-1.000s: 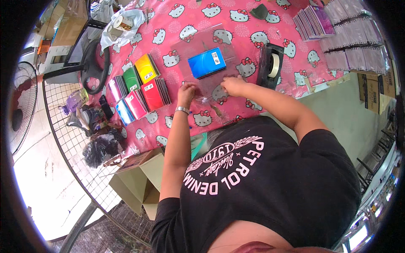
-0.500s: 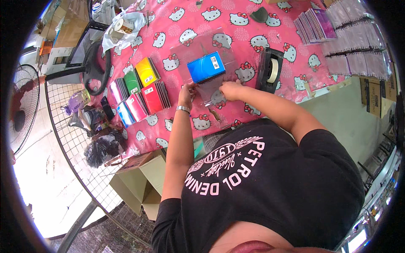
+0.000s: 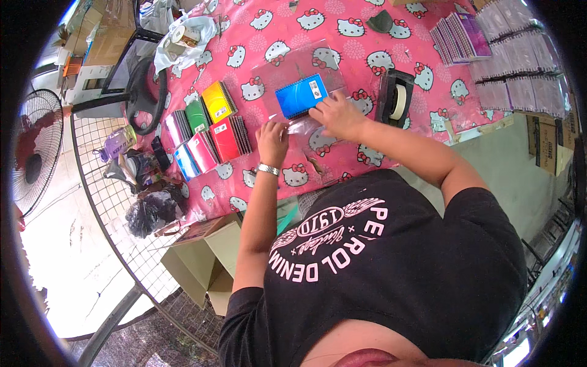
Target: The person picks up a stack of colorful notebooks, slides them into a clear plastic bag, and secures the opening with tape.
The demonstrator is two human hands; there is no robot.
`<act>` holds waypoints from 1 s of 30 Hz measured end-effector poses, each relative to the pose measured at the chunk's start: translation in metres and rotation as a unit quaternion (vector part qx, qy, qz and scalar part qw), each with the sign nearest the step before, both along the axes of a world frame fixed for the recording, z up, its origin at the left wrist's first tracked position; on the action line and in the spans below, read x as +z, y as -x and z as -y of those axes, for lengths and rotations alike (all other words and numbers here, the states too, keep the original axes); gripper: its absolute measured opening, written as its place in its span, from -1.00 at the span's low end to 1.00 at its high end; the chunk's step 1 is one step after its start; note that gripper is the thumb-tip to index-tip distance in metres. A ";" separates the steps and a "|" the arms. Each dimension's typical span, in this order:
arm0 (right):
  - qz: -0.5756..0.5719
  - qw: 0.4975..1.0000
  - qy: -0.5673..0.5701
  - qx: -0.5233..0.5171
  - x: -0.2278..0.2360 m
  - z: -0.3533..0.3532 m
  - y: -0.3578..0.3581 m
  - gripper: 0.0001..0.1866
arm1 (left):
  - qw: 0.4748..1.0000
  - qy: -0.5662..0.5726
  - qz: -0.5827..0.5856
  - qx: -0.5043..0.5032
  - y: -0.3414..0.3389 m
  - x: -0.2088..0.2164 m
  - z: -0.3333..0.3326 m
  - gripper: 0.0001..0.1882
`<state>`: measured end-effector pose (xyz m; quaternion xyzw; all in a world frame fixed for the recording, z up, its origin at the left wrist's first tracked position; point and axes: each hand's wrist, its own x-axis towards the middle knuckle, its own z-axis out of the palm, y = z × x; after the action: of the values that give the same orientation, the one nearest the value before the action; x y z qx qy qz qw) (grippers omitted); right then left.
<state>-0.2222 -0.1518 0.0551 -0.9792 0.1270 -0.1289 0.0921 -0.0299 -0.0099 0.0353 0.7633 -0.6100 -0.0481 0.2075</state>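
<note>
A blue spiral notebook, seemingly the top one of a small stack, lies on a clear plastic sheet spread over the table. My left hand is closed at the sheet's near left edge, its fingertips pinching the film below the notebook. Over the notebook's near right corner, my right hand bends its fingers down on the film, which looks drawn up along the notebook's near side. Its fingertips are partly hidden. A black tape dispenser with a roll of clear tape stands right of my right hand.
Stacks of spiral notebooks in several colours, among them a red one and a yellow one, sit to the left. Purple notebooks and plastic-wrapped stacks fill the far right. A white plastic bag lies far left.
My right hand has moved up from the sheet's near edge to the notebook's near right corner. The film's near part has come up toward the notebook. My left hand has barely shifted.
</note>
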 end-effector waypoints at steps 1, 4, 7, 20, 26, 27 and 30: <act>-0.019 1.000 -0.006 -0.015 -0.005 0.009 -0.004 -0.78 | 1.000 -0.021 -0.007 0.009 -0.012 0.001 0.005 -0.94; -0.078 0.993 -0.060 -0.064 -0.008 0.040 -0.022 -0.84 | 0.997 -0.052 -0.005 0.065 -0.040 0.003 0.021 -0.92; -0.205 0.950 -0.217 -0.093 0.009 0.071 -0.035 -0.88 | 0.992 -0.026 0.065 0.109 -0.046 -0.001 0.029 -0.83; 0.003 0.974 -0.193 -0.118 -0.016 0.086 -0.065 -0.64 | 0.988 -0.116 0.072 -0.066 0.059 -0.033 0.027 -0.21; -0.139 0.969 -0.182 -0.094 -0.037 0.062 -0.081 -0.56 | 0.982 -0.155 0.081 -0.074 0.057 -0.029 0.034 -0.18; -0.137 0.968 -0.179 -0.106 -0.039 0.061 -0.079 -0.58 | 0.980 -0.161 0.079 -0.079 0.058 -0.025 0.035 -0.17; -0.303 0.920 -0.234 -0.084 -0.007 0.084 -0.110 -0.69 | 0.982 -0.151 0.081 -0.079 0.053 -0.023 0.034 -0.14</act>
<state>-0.1121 -0.2357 0.0477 -0.9074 0.2575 0.2001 0.2650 -0.0831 -0.0441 0.0119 0.7366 -0.6689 -0.0940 0.0349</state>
